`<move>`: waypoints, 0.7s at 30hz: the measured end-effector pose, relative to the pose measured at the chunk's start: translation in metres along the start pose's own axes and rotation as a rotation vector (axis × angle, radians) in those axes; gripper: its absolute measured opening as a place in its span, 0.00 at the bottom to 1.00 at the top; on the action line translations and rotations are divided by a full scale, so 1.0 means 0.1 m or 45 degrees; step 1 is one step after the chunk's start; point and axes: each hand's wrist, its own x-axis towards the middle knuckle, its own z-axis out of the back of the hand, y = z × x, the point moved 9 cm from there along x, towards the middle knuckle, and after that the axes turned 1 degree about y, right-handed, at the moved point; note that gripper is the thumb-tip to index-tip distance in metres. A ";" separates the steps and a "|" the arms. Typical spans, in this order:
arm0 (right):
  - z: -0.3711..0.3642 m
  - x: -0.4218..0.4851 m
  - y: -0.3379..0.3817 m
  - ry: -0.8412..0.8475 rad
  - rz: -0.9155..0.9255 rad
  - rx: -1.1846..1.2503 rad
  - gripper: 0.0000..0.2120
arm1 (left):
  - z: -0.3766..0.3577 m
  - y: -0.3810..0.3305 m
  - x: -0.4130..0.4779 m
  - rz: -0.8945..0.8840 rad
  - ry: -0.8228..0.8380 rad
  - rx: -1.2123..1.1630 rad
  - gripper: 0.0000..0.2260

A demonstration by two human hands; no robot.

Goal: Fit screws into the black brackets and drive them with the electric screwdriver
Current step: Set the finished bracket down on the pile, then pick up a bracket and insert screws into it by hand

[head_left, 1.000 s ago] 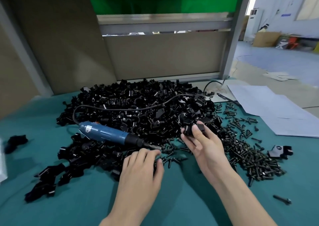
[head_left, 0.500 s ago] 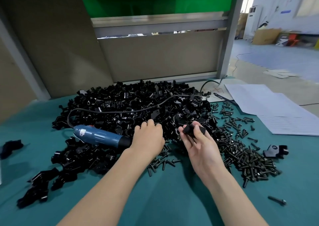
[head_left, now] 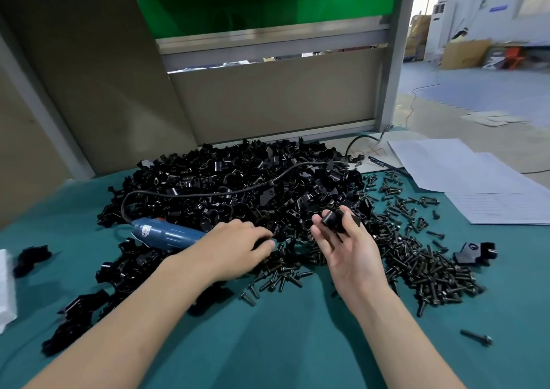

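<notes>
Head view. My right hand [head_left: 351, 252] is palm up above the teal table mat [head_left: 297, 344]. Thumb and fingertips pinch one black bracket [head_left: 336, 219], lifted clear at the near edge of the bracket pile [head_left: 238, 186].

My left hand [head_left: 235, 246] lies knuckles up over the nose end of the electric screwdriver [head_left: 166, 234], fingers curled down into the parts. I cannot tell whether they grip the tool, a screw or nothing.

The screwdriver's blue body rests on its side against the pile, and its cord [head_left: 208, 194] loops back over the brackets. Loose screws [head_left: 422, 263] lie heaped just right of my right hand, with a smaller scatter [head_left: 276, 278] between the two wrists.

Handling, as I judge it:
- Bracket: rigid, light and smooth-faced, so likely to twist in a two-point pinch. Hold it by its flat sides, with the screw hole exposed and facing up.
- Screw: small and prone to rolling. Take it by the head, shank downward.
- Screwdriver: the heaviest item. Grip it round the blue barrel. The cord may drag brackets along with it.
</notes>
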 end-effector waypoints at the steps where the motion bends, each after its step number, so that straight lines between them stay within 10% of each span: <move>1: 0.01 0.00 0.02 -0.007 0.015 0.011 0.08 | 0.02 0.01 0.00 0.013 -0.020 0.018 0.21; 21: -0.07 -0.11 0.06 0.006 -0.051 0.147 0.06 | 0.33 0.21 -0.08 0.146 -0.513 -0.828 0.08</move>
